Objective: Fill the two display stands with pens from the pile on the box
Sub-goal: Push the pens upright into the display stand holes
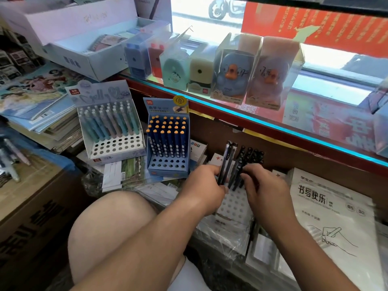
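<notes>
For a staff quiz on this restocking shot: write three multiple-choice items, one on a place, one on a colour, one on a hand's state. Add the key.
1. Where is the blue stand?
A. left of the left hand
B. on the counter top
C. on the person's knee

2. What colour are the tips of its pens?
A. orange
B. green
C. red

3. What is the left hand doing?
A. lying flat and open
B. gripping a dark pen
C. out of view

Key: A, the stand sits left of that hand; A, the rounded tips show orange; B, thumb and fingers close round the pen.
</notes>
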A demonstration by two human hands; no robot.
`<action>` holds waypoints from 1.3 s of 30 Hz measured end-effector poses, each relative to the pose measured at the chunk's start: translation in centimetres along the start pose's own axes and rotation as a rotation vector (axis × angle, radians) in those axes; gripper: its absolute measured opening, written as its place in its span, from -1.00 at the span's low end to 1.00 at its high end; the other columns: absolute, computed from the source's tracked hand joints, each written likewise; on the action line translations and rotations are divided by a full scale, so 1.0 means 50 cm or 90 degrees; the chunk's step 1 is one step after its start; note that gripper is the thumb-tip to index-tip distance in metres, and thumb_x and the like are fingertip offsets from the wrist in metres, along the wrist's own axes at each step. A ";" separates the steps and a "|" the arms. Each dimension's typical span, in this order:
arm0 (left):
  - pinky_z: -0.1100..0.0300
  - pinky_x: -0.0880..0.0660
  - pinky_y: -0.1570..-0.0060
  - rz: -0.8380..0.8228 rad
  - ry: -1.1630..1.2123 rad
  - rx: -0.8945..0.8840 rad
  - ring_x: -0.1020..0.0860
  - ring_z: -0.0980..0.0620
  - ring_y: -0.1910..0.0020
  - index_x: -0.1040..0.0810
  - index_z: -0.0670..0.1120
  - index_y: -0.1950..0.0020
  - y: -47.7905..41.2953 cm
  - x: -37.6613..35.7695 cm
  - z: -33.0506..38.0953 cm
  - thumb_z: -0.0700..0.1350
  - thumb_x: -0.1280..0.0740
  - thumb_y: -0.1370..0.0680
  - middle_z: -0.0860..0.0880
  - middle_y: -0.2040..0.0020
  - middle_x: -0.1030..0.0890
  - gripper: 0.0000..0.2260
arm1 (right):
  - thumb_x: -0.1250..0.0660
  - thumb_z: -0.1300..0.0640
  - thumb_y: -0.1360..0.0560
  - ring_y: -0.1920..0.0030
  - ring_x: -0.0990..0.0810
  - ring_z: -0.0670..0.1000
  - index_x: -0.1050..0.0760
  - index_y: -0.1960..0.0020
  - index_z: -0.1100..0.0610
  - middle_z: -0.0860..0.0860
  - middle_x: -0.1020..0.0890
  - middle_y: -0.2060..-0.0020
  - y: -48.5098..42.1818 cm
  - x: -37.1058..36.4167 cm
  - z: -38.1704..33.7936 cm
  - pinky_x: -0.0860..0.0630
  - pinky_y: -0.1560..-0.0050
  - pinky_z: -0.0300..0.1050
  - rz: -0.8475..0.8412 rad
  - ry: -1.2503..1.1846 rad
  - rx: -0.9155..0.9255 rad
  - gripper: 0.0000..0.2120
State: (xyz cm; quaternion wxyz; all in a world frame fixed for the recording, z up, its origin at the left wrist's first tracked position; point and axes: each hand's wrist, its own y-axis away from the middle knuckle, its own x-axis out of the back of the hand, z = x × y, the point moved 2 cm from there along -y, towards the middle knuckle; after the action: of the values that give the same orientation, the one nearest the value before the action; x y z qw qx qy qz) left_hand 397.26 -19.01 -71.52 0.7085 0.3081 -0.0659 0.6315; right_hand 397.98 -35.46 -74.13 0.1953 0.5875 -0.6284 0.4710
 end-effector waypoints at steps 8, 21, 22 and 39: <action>-0.01 -0.62 -0.09 -0.092 -0.004 0.005 -0.65 0.01 0.00 -0.61 0.08 0.03 0.004 -0.012 0.005 -0.23 -0.41 -0.59 0.05 0.01 -0.68 -0.81 | -0.38 0.18 -0.59 0.13 -0.61 -0.12 -0.57 -0.20 -0.02 -0.11 -0.63 0.13 -0.019 0.052 -0.033 -0.55 0.17 -0.30 0.000 -0.315 -0.137 -0.79; 0.04 -0.63 -0.05 -0.095 0.001 0.010 -0.64 0.00 0.02 -0.63 0.05 -0.05 0.005 -0.014 0.005 -0.19 -0.44 -0.59 -0.01 0.03 -0.65 -0.86 | -0.39 0.14 -0.59 0.24 -0.65 -0.01 -0.62 0.03 0.02 0.02 -0.67 0.26 -0.019 0.069 -0.021 -0.62 0.22 -0.22 0.053 -0.427 -0.193 -0.95; 0.06 -0.64 0.01 -0.079 0.007 0.016 -0.64 0.00 0.08 -0.63 0.06 -0.02 0.003 -0.010 0.004 -0.19 -0.44 -0.59 0.00 0.08 -0.64 -0.86 | -0.39 0.14 -0.59 0.23 -0.66 0.00 -0.61 0.03 0.00 0.02 -0.67 0.25 -0.017 0.071 -0.015 -0.63 0.22 -0.21 0.089 -0.424 -0.205 -0.94; 0.14 -0.47 0.24 -0.010 -0.049 0.015 -0.53 0.03 0.20 -0.45 0.00 0.01 -0.007 -0.009 0.000 -0.16 -0.51 -0.53 -0.02 0.07 -0.55 -0.76 | -0.39 0.09 -0.58 0.09 -0.65 -0.12 -0.58 -0.11 -0.08 -0.09 -0.67 0.10 -0.001 0.040 0.024 -0.64 0.06 -0.13 0.112 -0.249 -0.170 -0.87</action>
State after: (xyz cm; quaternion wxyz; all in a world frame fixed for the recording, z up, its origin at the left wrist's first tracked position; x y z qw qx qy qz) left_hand 397.50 -19.40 -71.85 0.7065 0.3408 -0.0830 0.6147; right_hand 397.91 -37.53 -73.08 0.1039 0.5795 -0.7596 0.2765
